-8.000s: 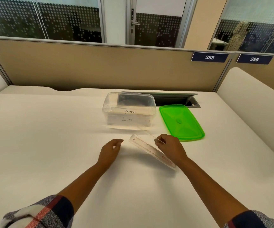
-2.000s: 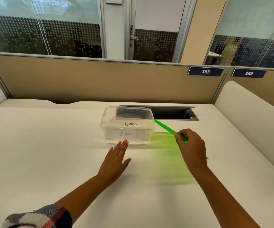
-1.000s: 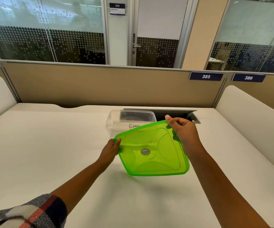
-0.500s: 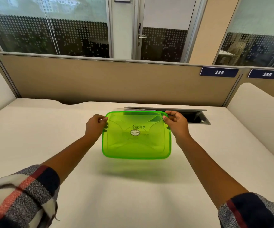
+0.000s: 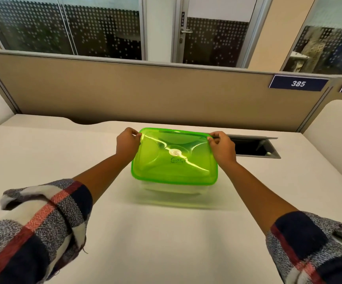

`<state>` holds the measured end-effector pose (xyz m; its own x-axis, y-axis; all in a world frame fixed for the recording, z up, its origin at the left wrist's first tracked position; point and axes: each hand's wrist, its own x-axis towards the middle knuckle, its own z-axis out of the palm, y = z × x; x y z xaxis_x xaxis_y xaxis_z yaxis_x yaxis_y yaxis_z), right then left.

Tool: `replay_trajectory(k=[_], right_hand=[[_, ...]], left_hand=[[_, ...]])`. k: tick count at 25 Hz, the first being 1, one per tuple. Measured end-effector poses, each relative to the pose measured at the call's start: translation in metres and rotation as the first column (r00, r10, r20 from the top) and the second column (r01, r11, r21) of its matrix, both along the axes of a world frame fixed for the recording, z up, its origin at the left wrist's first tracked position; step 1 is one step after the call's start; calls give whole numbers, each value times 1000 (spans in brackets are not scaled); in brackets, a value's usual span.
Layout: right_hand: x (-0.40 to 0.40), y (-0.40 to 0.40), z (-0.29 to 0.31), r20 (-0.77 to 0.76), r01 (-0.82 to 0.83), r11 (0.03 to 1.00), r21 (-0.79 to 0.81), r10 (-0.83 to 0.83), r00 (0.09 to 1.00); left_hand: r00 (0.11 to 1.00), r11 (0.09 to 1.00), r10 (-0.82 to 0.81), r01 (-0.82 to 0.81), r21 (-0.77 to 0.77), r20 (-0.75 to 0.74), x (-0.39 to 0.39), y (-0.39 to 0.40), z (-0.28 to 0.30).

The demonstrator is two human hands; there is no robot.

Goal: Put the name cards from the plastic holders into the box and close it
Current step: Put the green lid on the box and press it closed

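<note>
A translucent green lid [image 5: 174, 158] lies on top of the clear plastic box [image 5: 172, 188] in the middle of the white desk. My left hand [image 5: 127, 144] pinches the lid's far left corner and my right hand [image 5: 221, 146] pinches its far right corner. Through the lid I can faintly read handwriting on a name card [image 5: 177, 160] inside the box. The box's near wall shows below the lid's front rim. No plastic holder is in view.
A grey cable recess [image 5: 254, 147] is sunk into the desk right behind my right hand. A tan partition [image 5: 145, 93] closes off the back of the desk, with white side panels [image 5: 334, 132] at left and right.
The lid has gone from tilted up in front of the box to lying flat over it. Both hands moved forward with it and still grip its far corners.
</note>
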<state>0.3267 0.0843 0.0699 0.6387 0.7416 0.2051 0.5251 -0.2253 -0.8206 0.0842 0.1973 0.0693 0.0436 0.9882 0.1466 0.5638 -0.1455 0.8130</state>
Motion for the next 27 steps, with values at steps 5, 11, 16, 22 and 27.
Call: replay_trajectory(k=[5,11,16,22,27], right_hand=[[0,9,-12,-3,20,1000,-4,-20,1000],[0,19,-14,95,50,999,-10,-48,994],[4,21,-16,100,54,989,-135,-41,994],[4,22,-16,158,101,966,-237,-64,985],[6,30,-15,208,106,945,-308,-42,977]], left_hand=[[990,1000,-25,26,5,-141,7,11,-11],[985,998,-50,45,-34,-164,14,19,-18],[979,998,-63,64,1,-195,20,24,-19],[964,996,-62,75,40,-260,27,31,-18],[925,990,-79,115,75,-371,29,34,-22]])
